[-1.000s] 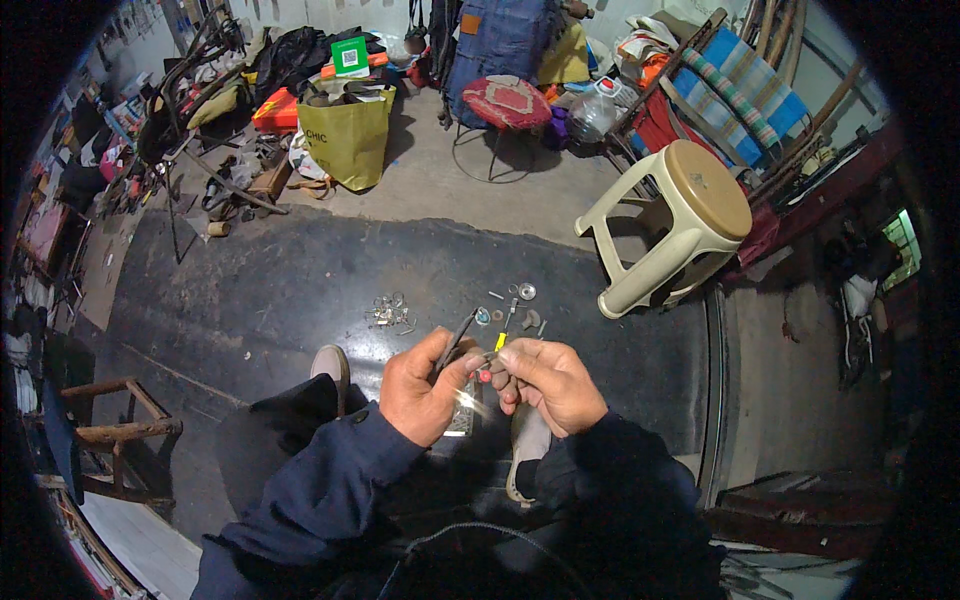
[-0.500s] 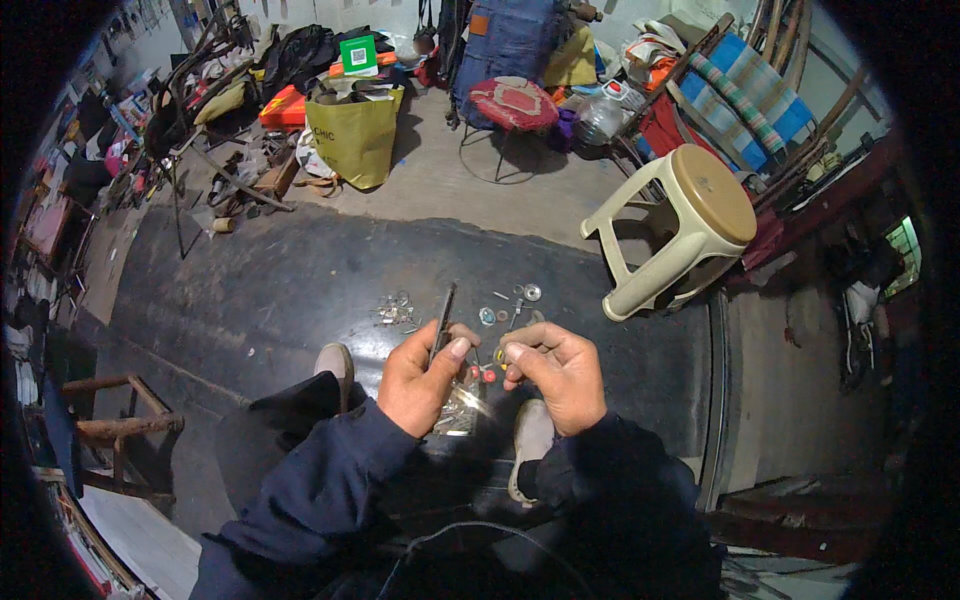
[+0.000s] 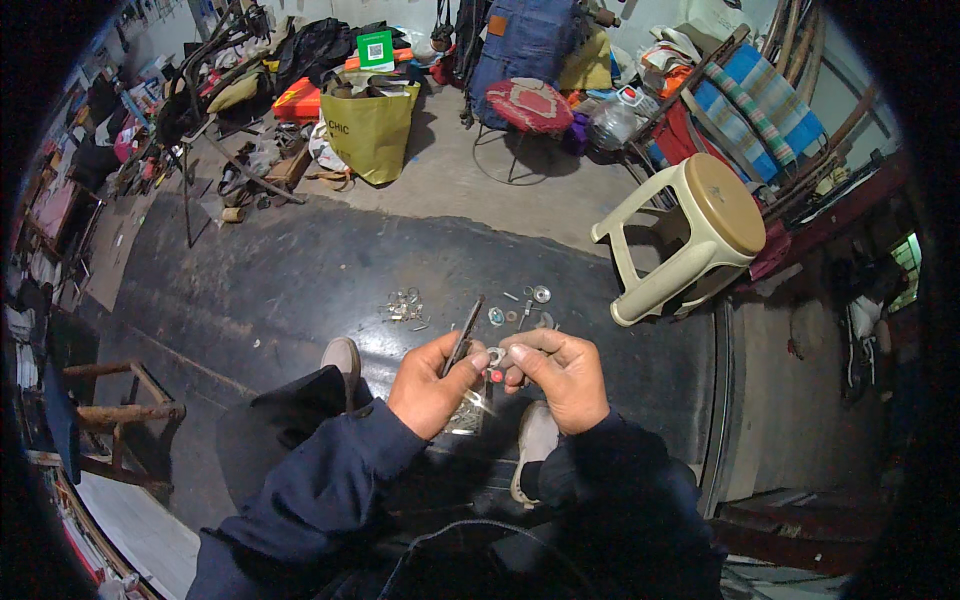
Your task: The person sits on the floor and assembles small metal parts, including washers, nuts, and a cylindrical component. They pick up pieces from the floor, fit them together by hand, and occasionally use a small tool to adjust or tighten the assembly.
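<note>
My left hand (image 3: 425, 388) is closed around a slim dark metal tool (image 3: 466, 330), which slants up past the thumb; I cannot tell its exact kind. Fingertips of my right hand (image 3: 565, 380) pinch a small pale ring-shaped part (image 3: 496, 355), held close against the left fingertips. Just below the ring shows a small red round piece (image 3: 497, 376), though what bears it is hidden. Under my hands sits a shiny clear container (image 3: 464, 418) of small metal pieces. Beyond them on the dark mat lie a cluster of small metal parts (image 3: 403, 305), a round disc (image 3: 496, 316) and a metal cup-like part (image 3: 541, 294).
A cream plastic stool (image 3: 690, 235) stands on the right. A red-topped stool (image 3: 530, 106) and a yellow bag (image 3: 368, 135) are at the back. To the left is a wooden frame (image 3: 130, 412). My shoes (image 3: 536, 445) flank the container.
The pale ring now shows between my fingertips. My left hand and the dark tool have tilted rightward, and my hands are closer together. The whole view has shifted slightly.
</note>
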Available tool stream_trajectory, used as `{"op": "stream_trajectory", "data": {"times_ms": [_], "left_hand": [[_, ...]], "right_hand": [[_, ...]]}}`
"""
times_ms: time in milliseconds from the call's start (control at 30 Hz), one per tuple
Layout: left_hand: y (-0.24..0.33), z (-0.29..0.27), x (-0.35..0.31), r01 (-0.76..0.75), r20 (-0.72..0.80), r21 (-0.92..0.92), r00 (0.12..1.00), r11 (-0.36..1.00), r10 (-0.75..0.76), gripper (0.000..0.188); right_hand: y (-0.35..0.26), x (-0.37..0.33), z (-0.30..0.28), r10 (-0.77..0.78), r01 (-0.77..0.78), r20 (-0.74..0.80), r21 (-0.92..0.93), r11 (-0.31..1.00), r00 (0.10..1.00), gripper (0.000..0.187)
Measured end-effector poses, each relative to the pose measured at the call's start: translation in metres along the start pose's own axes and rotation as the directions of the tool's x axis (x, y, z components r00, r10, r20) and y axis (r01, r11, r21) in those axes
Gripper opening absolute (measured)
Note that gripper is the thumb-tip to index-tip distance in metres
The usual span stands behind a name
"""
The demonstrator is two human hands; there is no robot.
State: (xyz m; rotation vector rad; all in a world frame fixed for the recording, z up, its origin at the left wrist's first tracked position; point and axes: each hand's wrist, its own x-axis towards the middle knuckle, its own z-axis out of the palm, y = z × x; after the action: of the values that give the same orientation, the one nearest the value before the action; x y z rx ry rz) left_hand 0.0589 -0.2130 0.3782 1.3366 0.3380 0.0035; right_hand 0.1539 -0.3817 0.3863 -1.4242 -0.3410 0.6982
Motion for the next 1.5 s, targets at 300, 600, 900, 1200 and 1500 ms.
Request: {"op": "stream_trajectory", "data": {"times_ms": [300,600,900,1200,1500], "left_hand": [[-0.002,-0.002,-0.001,-0.002,0.002,-0.026,1.0,1.0,0.002,0.013],[-0.001,-0.001,0.0,0.0,0.005,-0.02,1.0,1.0,0.001,0.014],[-0.003,-0.001,0.0,0.003,0.02,-0.033,1.0,0.999,-0.002,0.014],[-0.009,-0.009,0.004,0.207,0.213,-0.199,0.963,0.958,-0.164,0.022],[-0.003,-0.003,0.0,0.102,0.146,-0.243,0.987,0.965,-0.067,0.017]], "right_hand": [[-0.002,0.0,0.0,0.014,-0.015,0.033,0.017,1.0,0.999,0.023],[-0.003,-0.001,0.001,-0.011,0.011,0.043,0.002,1.0,0.999,0.021],[-0.002,-0.001,-0.002,0.006,-0.005,0.049,-0.006,1.0,0.999,0.022],[-0.002,-0.002,0.001,0.027,-0.029,0.066,0.025,0.999,0.997,0.021],[0.001,0.0,-0.002,0.024,-0.024,0.029,0.009,1.0,0.999,0.017]]}}
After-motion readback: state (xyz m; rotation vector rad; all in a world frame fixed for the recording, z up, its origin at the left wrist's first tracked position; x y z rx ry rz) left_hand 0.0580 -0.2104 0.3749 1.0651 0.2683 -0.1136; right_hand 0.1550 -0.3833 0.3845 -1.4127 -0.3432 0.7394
